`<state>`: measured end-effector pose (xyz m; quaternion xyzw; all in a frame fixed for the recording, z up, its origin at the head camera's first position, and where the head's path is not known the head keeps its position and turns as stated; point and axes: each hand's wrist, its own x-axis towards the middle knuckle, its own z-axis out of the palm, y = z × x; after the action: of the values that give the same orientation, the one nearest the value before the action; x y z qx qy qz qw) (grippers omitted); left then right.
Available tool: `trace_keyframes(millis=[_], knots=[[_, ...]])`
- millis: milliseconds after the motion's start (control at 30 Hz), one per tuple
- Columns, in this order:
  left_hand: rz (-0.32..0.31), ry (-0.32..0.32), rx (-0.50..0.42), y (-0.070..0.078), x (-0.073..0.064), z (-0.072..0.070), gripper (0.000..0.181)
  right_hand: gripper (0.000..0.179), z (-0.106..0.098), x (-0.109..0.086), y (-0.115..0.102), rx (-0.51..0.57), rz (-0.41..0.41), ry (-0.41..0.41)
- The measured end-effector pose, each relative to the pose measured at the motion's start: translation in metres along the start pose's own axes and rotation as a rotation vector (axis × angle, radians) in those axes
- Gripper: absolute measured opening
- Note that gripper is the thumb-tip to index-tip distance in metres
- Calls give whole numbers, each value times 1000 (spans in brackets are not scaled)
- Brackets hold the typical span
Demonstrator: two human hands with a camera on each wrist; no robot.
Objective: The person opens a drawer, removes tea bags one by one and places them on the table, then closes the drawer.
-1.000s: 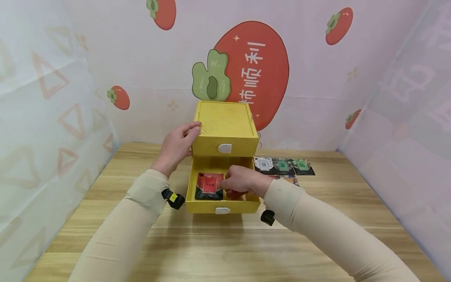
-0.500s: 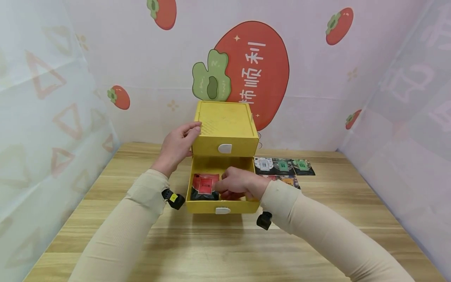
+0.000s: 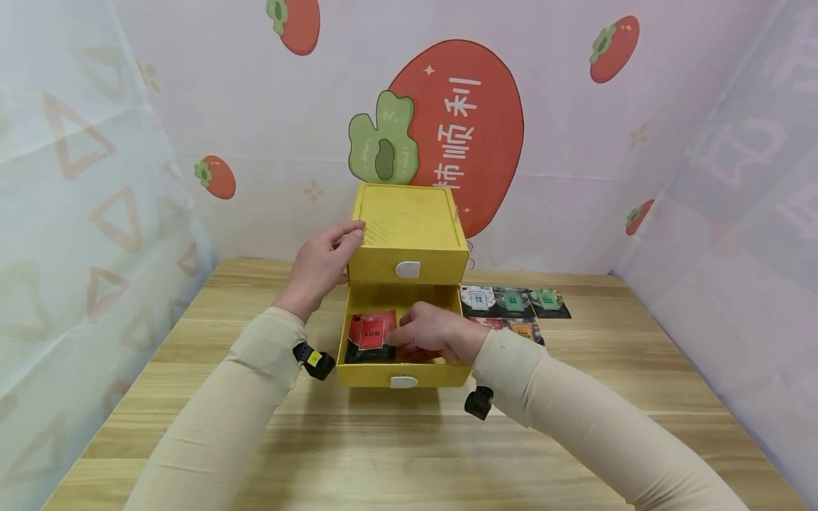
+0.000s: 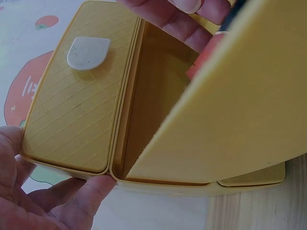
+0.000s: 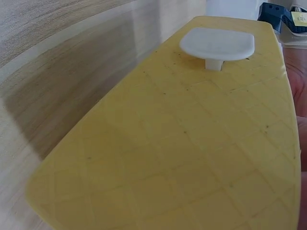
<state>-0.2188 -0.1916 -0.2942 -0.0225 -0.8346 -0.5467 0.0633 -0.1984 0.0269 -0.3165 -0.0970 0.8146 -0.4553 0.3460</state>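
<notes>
Left hand point(image 3: 321, 266) gripping yellow box point(image 3: 412, 216), right hand point(image 3: 433, 331) touching red packet point(image 3: 371, 338) labelled 大红袍, grip unclear

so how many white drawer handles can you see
2: the upper handle, on the front of the upper drawer, and the lower handle, on the front of the open drawer. Any below that would be hidden.

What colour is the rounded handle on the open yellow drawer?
The handle is white, clearest in the right wrist view.
</notes>
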Motion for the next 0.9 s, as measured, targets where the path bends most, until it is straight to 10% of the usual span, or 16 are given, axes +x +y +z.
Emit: trace_keyframes(millis=[900], knots=[[-10, -2, -20, -1, 0, 0, 53, 20, 8, -3, -5, -107, -83, 10]])
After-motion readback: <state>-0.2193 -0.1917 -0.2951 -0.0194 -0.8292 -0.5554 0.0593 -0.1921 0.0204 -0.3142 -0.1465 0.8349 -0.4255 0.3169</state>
